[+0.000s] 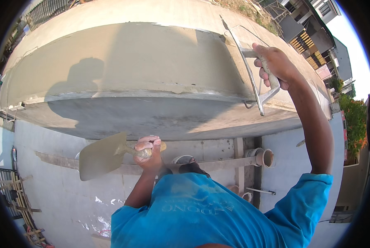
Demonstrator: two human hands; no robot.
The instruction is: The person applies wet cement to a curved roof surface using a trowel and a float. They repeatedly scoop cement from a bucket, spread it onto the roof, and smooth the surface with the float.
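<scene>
My left hand [148, 152] is closed round the handle of a broad, flat trowel [100, 158]. Its grey-smeared blade points left, in front of the concrete face. My right hand [276, 66], raised at the upper right, grips the handle of a long metal plastering float [251, 70], seen almost edge-on. The float is at the right end of a smooth band of damp-looking grey plaster [152, 58]; I cannot tell whether it touches. Below the plaster's front edge runs a darker grey concrete face [152, 113]. Pale plaster marks my left fingers.
Shadows of a head and upper body fall across the plaster. Lower down, a narrow plank [218, 164] runs crosswise behind my body. A stained bucket [267, 158] stands near its right end. Bamboo poles [24, 202] are at the lower left, a leafy shrub [352, 124] at the right.
</scene>
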